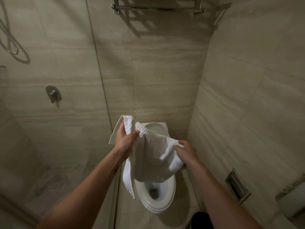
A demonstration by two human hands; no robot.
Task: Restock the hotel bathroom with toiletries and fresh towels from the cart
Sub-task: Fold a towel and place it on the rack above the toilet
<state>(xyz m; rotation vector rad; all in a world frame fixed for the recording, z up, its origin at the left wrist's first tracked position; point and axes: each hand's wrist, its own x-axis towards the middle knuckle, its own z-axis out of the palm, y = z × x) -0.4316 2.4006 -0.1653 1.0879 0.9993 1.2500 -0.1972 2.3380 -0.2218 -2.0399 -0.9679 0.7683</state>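
Observation:
A white waffle-textured towel hangs between my two hands above the open toilet. My left hand grips its upper left edge, thumb pressed on the cloth. My right hand grips the bunched right side lower down. The towel sags in the middle and a strip dangles down on the left. High on the back wall is a chrome towel rack with nothing on it.
A glass shower screen stands to the left, with a shower valve and hose behind it. On the right wall is a recessed metal paper holder. A dark shape lies on the floor by the toilet.

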